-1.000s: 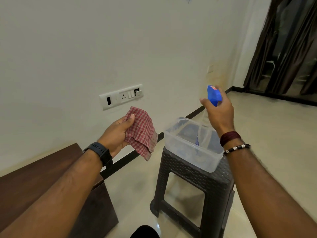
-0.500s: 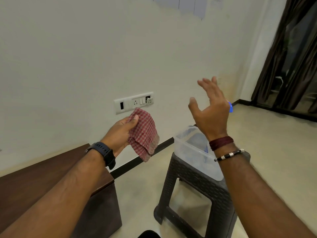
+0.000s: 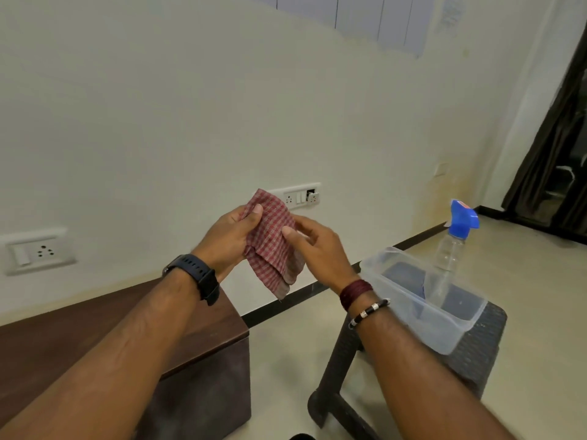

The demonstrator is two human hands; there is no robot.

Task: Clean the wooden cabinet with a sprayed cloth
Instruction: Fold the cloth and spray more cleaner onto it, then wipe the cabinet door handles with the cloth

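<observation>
Red-and-white checked cloth (image 3: 270, 242), thin and limp, hangs folded between our hands above the cabinet's right end. Our left hand (image 3: 227, 238) grips its upper edge, thumb pressed on the weave; our right hand (image 3: 317, 249) pinches the other side with curled fingers. Dark wooden cabinet (image 3: 203, 354), smooth and boxy, stands below left. A clear tub (image 3: 444, 335) sits on a woven-textured grey stool (image 3: 486, 341), holding a clear spray bottle (image 3: 451, 246) with a blue head.
</observation>
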